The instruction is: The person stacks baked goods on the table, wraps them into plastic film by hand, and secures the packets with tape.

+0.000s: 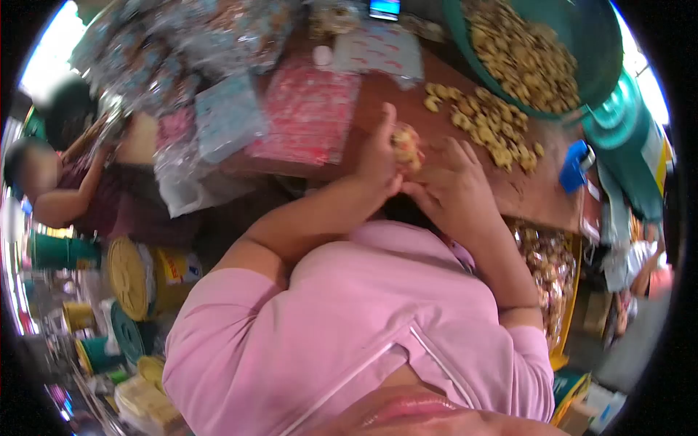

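My left hand [379, 156] is curled around a small clear bag of snacks [407, 148] with red print and pale yellow pieces inside. My right hand [462, 182] is close against the bag's right side, fingers bent and thumb near my left thumb; it seems to grip the bag's clear plastic edge. Both hands are over the front edge of the brown table [407, 98]. Beyond my right hand lies a loose pile of curved yellow snack pieces [491, 123]. Left of my hands are a stack of red-printed plastic bags [309, 112] and a blue-printed packet [227, 120].
A green basin [454, 33] full of snack pieces stands at the back right. A blue tool or dispenser [573, 167] sits by the right edge. Large clear sacks of packets [211, 40] fill the back left. Another person [87, 182] works at left; buckets [131, 280] stand below.
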The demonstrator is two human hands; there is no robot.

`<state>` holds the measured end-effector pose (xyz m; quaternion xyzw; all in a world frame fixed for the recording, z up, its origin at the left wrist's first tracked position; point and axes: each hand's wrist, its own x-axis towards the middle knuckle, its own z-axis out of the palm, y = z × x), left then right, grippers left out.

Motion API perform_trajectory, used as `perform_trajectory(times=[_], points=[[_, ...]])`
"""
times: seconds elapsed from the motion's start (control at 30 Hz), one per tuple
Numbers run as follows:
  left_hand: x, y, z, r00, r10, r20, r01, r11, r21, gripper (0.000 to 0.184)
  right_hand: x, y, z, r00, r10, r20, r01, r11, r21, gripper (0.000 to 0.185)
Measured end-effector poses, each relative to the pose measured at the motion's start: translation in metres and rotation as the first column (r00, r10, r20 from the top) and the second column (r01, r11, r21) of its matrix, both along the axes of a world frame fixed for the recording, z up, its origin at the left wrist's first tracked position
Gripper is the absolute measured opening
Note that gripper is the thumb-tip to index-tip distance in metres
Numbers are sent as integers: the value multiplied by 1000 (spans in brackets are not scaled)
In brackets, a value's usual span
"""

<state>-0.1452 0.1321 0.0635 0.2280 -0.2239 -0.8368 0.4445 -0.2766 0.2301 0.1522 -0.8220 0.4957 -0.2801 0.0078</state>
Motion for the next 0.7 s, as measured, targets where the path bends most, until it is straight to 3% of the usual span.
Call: perform_trajectory(times=[0.03, 0.1, 0.13, 0.23, 0.37, 0.5, 0.7], points=[[3, 1, -2, 999, -40, -21, 39, 999, -36, 63, -2, -6, -1, 1000, 3, 18, -4, 999, 49, 15], [0, 5, -1, 997, 65, 50, -60, 993, -98, 64, -4, -12, -6, 999, -3, 46, -4, 988, 157, 16], [1, 6, 1, 990, 111, 85, -100, 987, -127, 64, -2, -14, -7, 996, 21, 81, -31, 991, 127, 17], [14, 12, -1, 991, -39, 127, 49, 996, -75, 68, 2, -14, -12, 985, 54, 162, -68, 994, 83, 21], [22, 19, -5, 985, -84, 149, 114, 972, -206, 70, 2, -10, -18, 987, 19, 161, -45, 986, 159, 23], [17, 27, -9, 981, -140, 134, 160, 975, -155, 68, -4, -3, -25, 985, -17, 173, -23, 974, 225, 22], [8, 34, -18, 961, -242, 137, 260, 956, -136, 66, -11, 7, -24, 997, -28, 68, 15, 982, 190, 21]])
